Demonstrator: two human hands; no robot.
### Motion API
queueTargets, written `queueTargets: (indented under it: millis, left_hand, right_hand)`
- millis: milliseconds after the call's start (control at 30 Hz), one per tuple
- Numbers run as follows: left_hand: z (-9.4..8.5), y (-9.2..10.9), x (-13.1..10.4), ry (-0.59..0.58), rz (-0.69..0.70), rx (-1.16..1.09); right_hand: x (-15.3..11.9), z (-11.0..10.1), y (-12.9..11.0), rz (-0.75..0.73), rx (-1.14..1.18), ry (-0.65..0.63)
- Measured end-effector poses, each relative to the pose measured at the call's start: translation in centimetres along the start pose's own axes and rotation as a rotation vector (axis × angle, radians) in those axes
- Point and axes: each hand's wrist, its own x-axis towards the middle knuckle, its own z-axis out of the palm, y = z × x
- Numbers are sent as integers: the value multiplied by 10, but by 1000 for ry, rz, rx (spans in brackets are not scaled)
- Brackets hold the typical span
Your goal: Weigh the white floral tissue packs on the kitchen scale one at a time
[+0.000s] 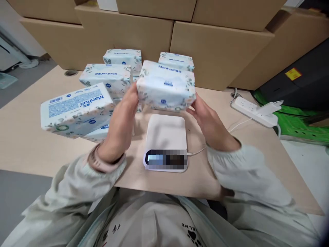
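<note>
Between my two hands is a pack of tissues [166, 87], white and pale blue with a leaf print and blue lettering. My left hand [123, 116] grips its left end, and my right hand [205, 115] grips its right end. The pack is above the far side of a white digital scale [166, 132], whose display is blurred out. Left of my left hand, a tilted tissue pack [77, 108] rests on another one that it partly covers. More packs stand behind: one at left [108, 77], one farther back [123, 56], and one at right [177, 59].
Large cardboard boxes [128, 34] line the back of the wooden table [28, 137]. On the right lies a white power strip [254, 110] with a plugged-in adapter. A white cable [197, 151] runs from the scale. Beyond the table's right edge is a green crate [295, 125].
</note>
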Motion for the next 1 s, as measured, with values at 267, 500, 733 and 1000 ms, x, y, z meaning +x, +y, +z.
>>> queueTargets:
  millis: [267, 500, 733, 1000]
  left_hand:
    - [-21, -36, -84, 60, -185, 17]
    - [-30, -69, -75, 153, 11, 97]
    - [-35, -73, -75, 129, -30, -49]
    - [-34, -68, -77, 50, -102, -47]
  right_hand:
    - [-109, -12, 26, 40, -14, -151]
    - [-112, -6, 60, 77, 92, 303]
    - [-99, -6, 52, 100, 171, 661]
    - [-99, -3, 53, 154, 144, 643]
